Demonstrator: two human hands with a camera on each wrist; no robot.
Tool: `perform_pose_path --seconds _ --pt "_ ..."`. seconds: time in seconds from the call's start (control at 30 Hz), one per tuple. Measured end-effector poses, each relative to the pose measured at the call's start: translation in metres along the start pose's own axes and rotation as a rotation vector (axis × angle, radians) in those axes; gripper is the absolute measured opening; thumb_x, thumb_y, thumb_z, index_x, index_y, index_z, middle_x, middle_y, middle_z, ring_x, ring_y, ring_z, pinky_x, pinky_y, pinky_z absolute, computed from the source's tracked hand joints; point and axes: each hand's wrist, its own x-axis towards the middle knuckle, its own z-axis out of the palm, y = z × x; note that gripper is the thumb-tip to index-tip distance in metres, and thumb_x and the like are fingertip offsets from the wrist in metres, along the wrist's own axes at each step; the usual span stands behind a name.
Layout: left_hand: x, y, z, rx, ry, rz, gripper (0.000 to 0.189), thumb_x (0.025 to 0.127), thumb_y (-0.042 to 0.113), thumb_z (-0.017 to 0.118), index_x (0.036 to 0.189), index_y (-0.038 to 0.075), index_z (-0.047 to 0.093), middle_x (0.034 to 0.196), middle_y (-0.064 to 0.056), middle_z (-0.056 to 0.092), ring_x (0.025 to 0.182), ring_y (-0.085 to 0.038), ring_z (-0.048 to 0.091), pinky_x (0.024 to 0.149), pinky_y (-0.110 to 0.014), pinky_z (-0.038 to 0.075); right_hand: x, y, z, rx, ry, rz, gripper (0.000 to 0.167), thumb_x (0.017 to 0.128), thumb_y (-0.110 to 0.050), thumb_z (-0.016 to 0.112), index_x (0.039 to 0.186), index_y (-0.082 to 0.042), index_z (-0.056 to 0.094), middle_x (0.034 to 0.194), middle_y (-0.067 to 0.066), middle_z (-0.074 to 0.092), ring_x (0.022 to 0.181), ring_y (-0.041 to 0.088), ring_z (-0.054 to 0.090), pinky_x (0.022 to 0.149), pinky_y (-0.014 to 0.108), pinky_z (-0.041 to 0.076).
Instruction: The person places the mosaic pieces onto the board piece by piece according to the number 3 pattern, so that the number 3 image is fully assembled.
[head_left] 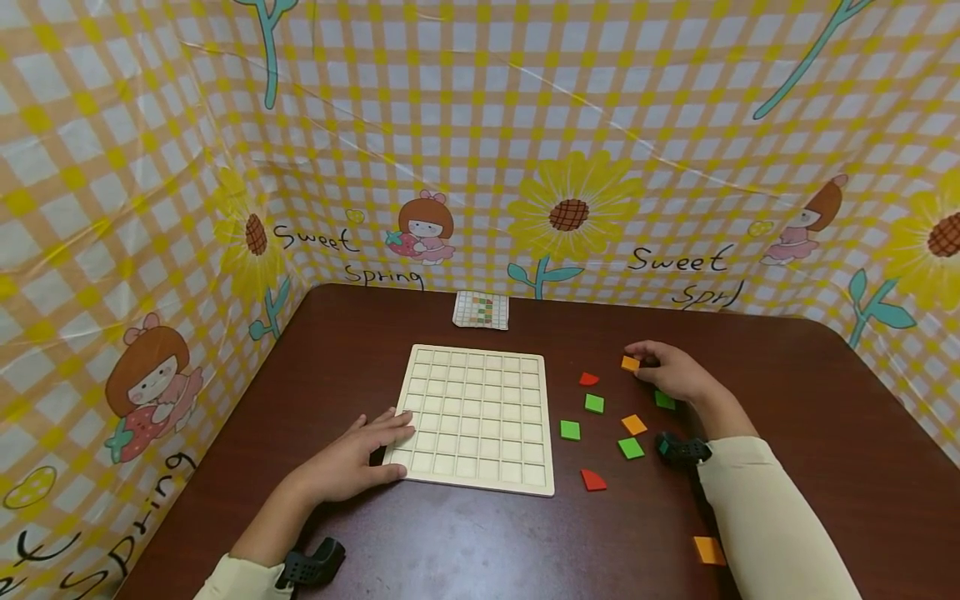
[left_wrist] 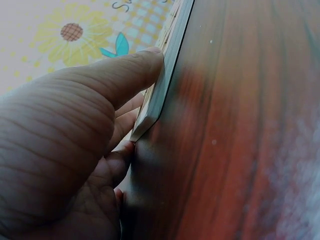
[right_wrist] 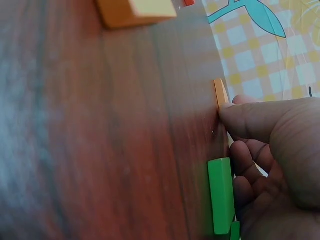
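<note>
A pale wooden grid board (head_left: 480, 417) lies on the table with its squares bare. My left hand (head_left: 352, 458) rests at its left side, fingers straight over the edge and thumb at the near corner. In the left wrist view the thumb (left_wrist: 135, 75) lies along the board's edge (left_wrist: 162, 90). My right hand (head_left: 675, 371), right of the board, pinches an orange square tile (head_left: 630, 363) between thumb and fingertips. The right wrist view shows that orange tile (right_wrist: 220, 94) at the thumb tip. A green square tile (head_left: 664, 400) lies partly hidden under this hand.
Green tiles (head_left: 594, 404), another orange tile (head_left: 633, 425) and red quarter-round pieces (head_left: 593, 480) lie scattered right of the board. One orange tile (head_left: 708, 550) lies beside the right sleeve. A printed pattern card (head_left: 481, 310) sits at the back, against the checked cloth wall (head_left: 465, 100).
</note>
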Motion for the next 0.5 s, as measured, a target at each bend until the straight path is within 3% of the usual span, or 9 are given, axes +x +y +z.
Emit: perform_pose_path --seconds 0.13,0.5 --pt "0.0 0.0001 0.0001 0.0 0.001 0.001 0.063 0.096 0.033 0.067 0.147 0.003 0.047 0.157 -0.012 0.035 0.148 -0.034 0.019 0.114 -0.066 0.003 -0.0005 -0.0004 0.0008 -0.007 0.008 -0.005 0.04 0.101 -0.002 0.053 0.14 0.006 0.046 0.128 0.028 0.047 0.11 0.04 0.046 0.089 0.049 0.045" --pt "0.0011 -0.0014 0.0008 0.012 0.003 0.004 0.063 0.096 0.033 0.067 0.147 0.003 0.047 0.158 -0.011 0.035 0.149 -0.033 0.019 0.115 -0.064 0.003 -0.0021 -0.0014 -0.0005 0.003 -0.006 0.033 0.038 0.104 -0.01 0.052 0.139 0.004 0.049 0.136 0.03 0.045 0.115 0.043 0.046 0.094 0.054 0.044"
